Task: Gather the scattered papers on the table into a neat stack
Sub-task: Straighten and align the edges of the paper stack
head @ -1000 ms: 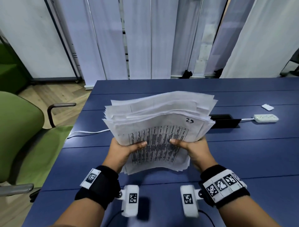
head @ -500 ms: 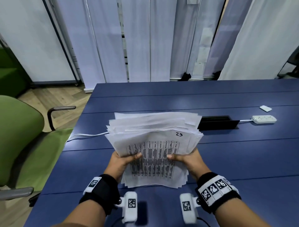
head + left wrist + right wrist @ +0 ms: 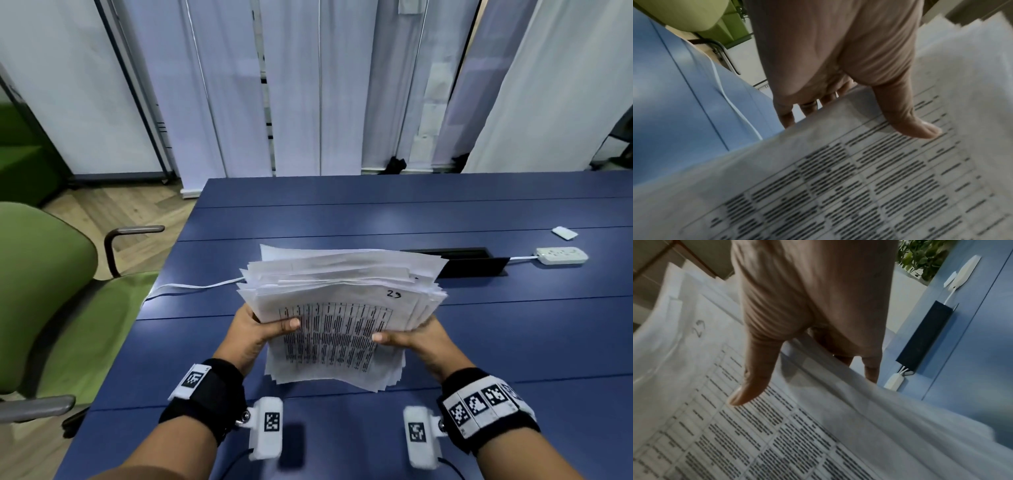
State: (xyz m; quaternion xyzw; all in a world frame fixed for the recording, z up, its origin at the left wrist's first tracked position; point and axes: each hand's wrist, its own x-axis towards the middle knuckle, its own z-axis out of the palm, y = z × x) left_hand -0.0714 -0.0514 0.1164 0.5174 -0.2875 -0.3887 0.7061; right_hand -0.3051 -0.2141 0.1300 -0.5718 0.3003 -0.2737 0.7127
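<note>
Both hands, left hand (image 3: pixel 255 334) and right hand (image 3: pixel 416 339), grip the papers (image 3: pixel 342 308) (top sheet handwritten "23"); wrist views show fingers (image 3: pixel 787 118) curled underneath.

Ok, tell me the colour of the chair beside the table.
Green, best seen in the head view: the chair left of the blue table.

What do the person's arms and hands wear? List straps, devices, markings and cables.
Forearms are bare, with no sleeves. Left hand: a black wrist strap with one white square-code tag. Right hand: a black strap under a white band with several code squares. Each strap carries a white camera block with its own code tag and a thin dark cable.
</note>
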